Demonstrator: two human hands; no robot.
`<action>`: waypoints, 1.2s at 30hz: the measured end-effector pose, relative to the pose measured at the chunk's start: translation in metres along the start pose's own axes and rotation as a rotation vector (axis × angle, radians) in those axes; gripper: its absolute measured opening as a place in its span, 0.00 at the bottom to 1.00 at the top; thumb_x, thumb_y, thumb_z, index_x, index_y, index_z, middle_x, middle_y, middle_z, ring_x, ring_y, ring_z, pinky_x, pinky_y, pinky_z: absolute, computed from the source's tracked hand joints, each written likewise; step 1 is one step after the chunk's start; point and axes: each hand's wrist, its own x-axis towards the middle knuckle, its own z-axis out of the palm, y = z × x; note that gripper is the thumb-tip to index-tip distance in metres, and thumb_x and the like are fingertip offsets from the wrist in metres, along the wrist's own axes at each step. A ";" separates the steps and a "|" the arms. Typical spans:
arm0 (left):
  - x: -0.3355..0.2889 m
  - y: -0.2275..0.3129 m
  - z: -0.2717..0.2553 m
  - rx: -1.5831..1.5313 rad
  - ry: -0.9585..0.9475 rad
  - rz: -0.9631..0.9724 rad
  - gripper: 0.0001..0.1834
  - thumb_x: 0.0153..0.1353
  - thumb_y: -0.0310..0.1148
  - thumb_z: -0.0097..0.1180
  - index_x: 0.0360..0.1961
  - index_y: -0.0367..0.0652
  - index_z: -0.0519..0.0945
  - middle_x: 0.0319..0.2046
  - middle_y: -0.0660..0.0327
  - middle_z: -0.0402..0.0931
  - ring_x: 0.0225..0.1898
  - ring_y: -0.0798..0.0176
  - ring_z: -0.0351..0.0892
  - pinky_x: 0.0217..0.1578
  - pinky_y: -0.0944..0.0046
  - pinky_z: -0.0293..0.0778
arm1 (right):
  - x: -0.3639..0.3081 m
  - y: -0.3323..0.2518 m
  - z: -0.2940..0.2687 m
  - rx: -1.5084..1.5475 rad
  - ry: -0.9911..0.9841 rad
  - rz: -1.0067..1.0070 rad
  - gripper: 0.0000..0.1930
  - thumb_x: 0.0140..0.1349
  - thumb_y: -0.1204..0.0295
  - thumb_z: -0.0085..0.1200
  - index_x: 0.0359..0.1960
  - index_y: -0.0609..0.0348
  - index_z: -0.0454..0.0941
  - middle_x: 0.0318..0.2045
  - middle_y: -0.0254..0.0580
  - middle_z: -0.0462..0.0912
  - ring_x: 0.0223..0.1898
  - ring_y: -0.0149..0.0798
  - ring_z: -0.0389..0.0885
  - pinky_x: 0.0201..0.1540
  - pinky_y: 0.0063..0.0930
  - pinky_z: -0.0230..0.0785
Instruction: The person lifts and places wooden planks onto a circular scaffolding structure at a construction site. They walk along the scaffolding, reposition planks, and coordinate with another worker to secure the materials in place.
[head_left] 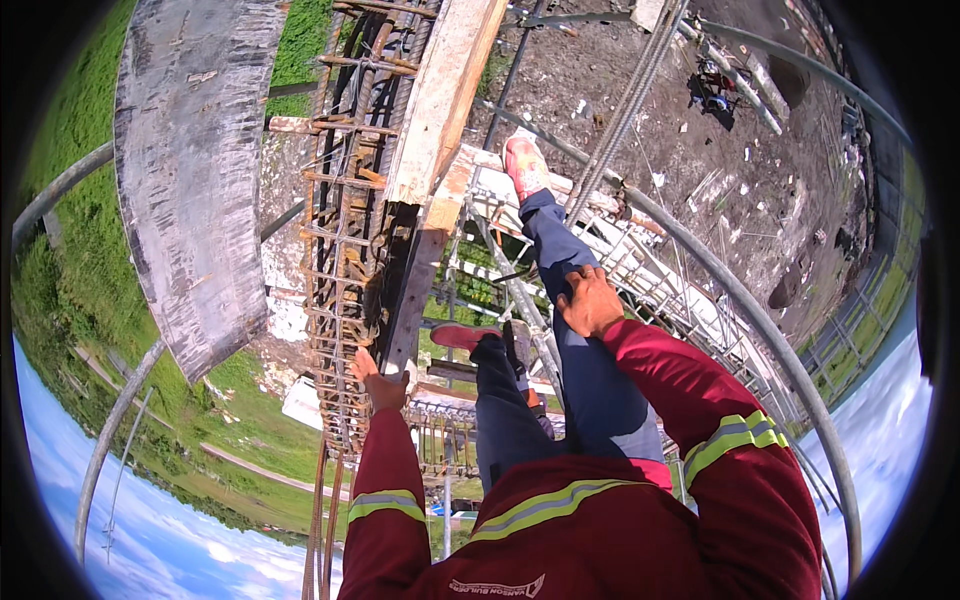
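My left hand [381,386] is at the side of the rebar cage [340,250], beside the lower end of a grey timber board [408,310]. Its fingers and thumb are apart; whether it bears on the steel or the wood I cannot tell. On the raised knee of my dark blue trousers [560,245] lies my right hand [590,303], fingers spread, holding nothing. My right shoe [524,165], reddish and dusty, stands on pale timber near the board ends. The left shoe [466,337] is lower, among the framework.
A long grey panel [195,180] stands left of the rebar. Curved-looking scaffold pipes [740,290] run along the right, and another pipe [110,440] at the left. Upright rebars [625,110] rise beside my right foot. Rubble-strewn ground [720,190] lies far below.
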 end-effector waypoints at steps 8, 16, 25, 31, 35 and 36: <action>0.002 -0.013 0.005 0.050 0.008 0.035 0.61 0.37 0.40 0.72 0.70 0.44 0.48 0.69 0.47 0.45 0.70 0.35 0.37 0.66 0.43 0.45 | 0.005 -0.001 0.006 -0.046 -0.003 -0.014 0.27 0.58 0.58 0.49 0.54 0.64 0.70 0.57 0.57 0.67 0.61 0.54 0.62 0.60 0.52 0.60; -0.001 -0.020 0.009 0.027 -0.002 0.043 0.61 0.38 0.41 0.72 0.70 0.44 0.46 0.69 0.47 0.44 0.70 0.34 0.35 0.65 0.41 0.47 | 0.007 -0.003 0.008 -0.038 -0.022 0.010 0.26 0.58 0.58 0.49 0.54 0.63 0.70 0.58 0.56 0.66 0.62 0.54 0.61 0.60 0.51 0.60; 0.001 -0.005 0.000 0.001 -0.025 -0.022 0.61 0.39 0.37 0.71 0.71 0.45 0.44 0.70 0.47 0.43 0.70 0.34 0.34 0.65 0.40 0.48 | 0.005 -0.007 0.016 -0.079 0.026 -0.003 0.26 0.58 0.57 0.50 0.53 0.62 0.72 0.54 0.58 0.69 0.59 0.55 0.64 0.60 0.47 0.61; 0.000 0.007 -0.005 0.026 -0.021 -0.086 0.62 0.37 0.36 0.73 0.71 0.50 0.44 0.70 0.52 0.42 0.70 0.37 0.35 0.58 0.28 0.53 | 0.013 -0.036 0.023 -0.123 0.117 -0.040 0.32 0.59 0.48 0.46 0.54 0.65 0.70 0.51 0.58 0.73 0.58 0.54 0.67 0.64 0.59 0.47; -0.008 0.011 0.007 -0.033 -0.037 -0.172 0.58 0.39 0.37 0.72 0.70 0.48 0.49 0.70 0.54 0.43 0.70 0.44 0.42 0.57 0.28 0.54 | 0.034 -0.121 0.056 0.848 0.015 -0.262 0.54 0.52 0.39 0.57 0.65 0.74 0.49 0.57 0.74 0.64 0.64 0.56 0.62 0.63 0.38 0.57; -0.013 0.013 0.011 -0.129 -0.045 -0.193 0.56 0.40 0.37 0.72 0.69 0.47 0.51 0.69 0.53 0.47 0.69 0.46 0.46 0.57 0.27 0.54 | 0.038 -0.145 0.068 1.061 0.027 -0.248 0.55 0.52 0.39 0.58 0.67 0.69 0.45 0.59 0.67 0.65 0.59 0.52 0.67 0.58 0.36 0.62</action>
